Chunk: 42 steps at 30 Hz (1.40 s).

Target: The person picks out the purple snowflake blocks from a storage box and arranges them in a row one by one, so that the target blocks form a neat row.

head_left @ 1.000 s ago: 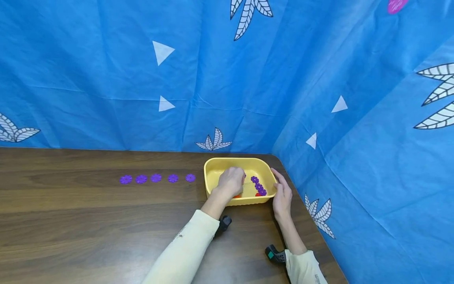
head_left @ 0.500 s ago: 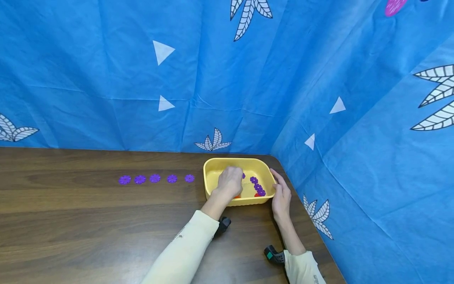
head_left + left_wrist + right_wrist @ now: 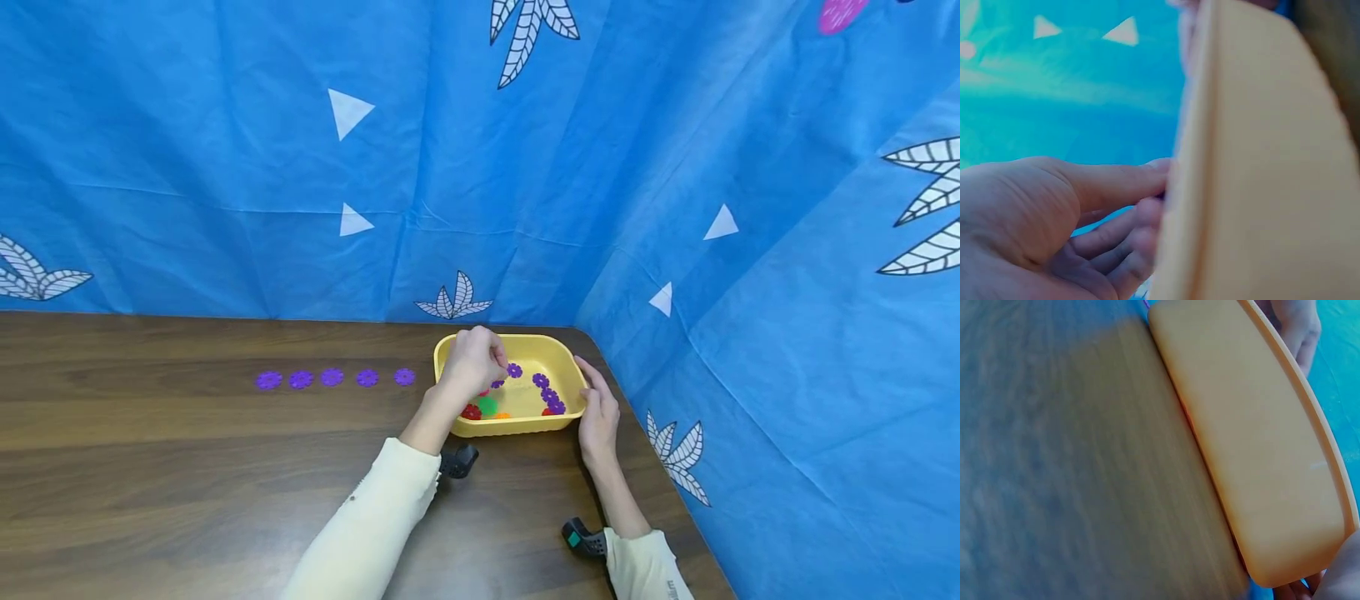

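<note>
A yellow plastic box (image 3: pixel 525 425) stands at the table's right end with purple snowflake discs (image 3: pixel 550 395) inside. My left hand (image 3: pixel 472 365) is over its left part, thumb and fingertips brought together. In the left wrist view, a dark purple sliver of a snowflake disc (image 3: pixel 1161 195) shows between thumb and forefinger; most of it is hidden by fingers and the box's rim. My right hand (image 3: pixel 597 421) grips the box's right end, fingers around the outside wall. Green (image 3: pixel 487 407) and red discs (image 3: pixel 472 412) lie under my left hand.
Several purple discs (image 3: pixel 332 377) lie in a spaced row on the wooden table (image 3: pixel 187 483), left of the box. A blue curtain (image 3: pixel 262 167) hangs behind the table and along its right side. Each wrist carries a black camera (image 3: pixel 459 461).
My left hand has risen from the box's floor and shifted slightly left, uncovering green and red discs and a purple one. My right hand stays at the box's right end.
</note>
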Each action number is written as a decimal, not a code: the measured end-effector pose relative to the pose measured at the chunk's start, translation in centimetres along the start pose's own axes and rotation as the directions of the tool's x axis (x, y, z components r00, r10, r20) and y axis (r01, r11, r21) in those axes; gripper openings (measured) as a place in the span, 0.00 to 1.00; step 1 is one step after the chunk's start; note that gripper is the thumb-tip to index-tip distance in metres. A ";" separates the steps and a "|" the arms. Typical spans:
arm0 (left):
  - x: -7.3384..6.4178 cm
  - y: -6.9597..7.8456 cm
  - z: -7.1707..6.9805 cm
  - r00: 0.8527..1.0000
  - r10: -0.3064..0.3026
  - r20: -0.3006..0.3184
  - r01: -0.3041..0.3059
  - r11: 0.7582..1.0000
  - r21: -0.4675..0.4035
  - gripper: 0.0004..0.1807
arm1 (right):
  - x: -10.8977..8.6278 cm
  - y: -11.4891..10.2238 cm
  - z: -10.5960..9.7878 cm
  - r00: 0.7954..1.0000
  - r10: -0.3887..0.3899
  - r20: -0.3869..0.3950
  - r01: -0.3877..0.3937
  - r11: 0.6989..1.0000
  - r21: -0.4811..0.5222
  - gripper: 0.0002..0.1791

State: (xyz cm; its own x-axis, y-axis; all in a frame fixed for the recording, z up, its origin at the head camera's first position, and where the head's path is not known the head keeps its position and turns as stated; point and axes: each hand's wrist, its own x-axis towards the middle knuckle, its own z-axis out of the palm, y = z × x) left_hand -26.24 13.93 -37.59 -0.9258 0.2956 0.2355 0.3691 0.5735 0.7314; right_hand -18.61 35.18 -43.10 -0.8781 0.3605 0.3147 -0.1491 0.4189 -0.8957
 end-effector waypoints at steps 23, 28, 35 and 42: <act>-3.3 -11.5 -14.4 0.993 -0.052 -0.107 0.051 0.999 -0.008 0.04 | 0.3 1.5 0.1 1.000 0.021 0.006 -0.022 1.000 0.007 0.29; -5.3 -14.9 -17.8 0.990 -0.057 -0.131 0.065 0.996 0.055 0.04 | 0.8 2.7 0.2 1.000 0.008 -0.008 -0.008 1.000 0.002 0.30; -7.7 -18.9 -21.4 0.984 -0.102 -0.146 0.119 0.987 0.113 0.04 | 1.2 3.1 0.2 1.000 0.006 -0.003 -0.006 1.000 -0.001 0.30; -9.1 -21.2 -23.8 0.986 -0.167 -0.024 0.169 0.981 0.099 0.03 | 1.4 3.7 0.2 1.000 0.003 -0.002 -0.003 1.000 -0.010 0.30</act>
State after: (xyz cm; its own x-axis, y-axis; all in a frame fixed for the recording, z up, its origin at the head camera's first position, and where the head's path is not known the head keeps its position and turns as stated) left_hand -27.58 -19.15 -40.00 -0.9762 0.1767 0.1254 0.2136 0.6876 0.6940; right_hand -20.45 37.09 -46.07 -0.8778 0.3630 0.3127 -0.1422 0.4259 -0.8935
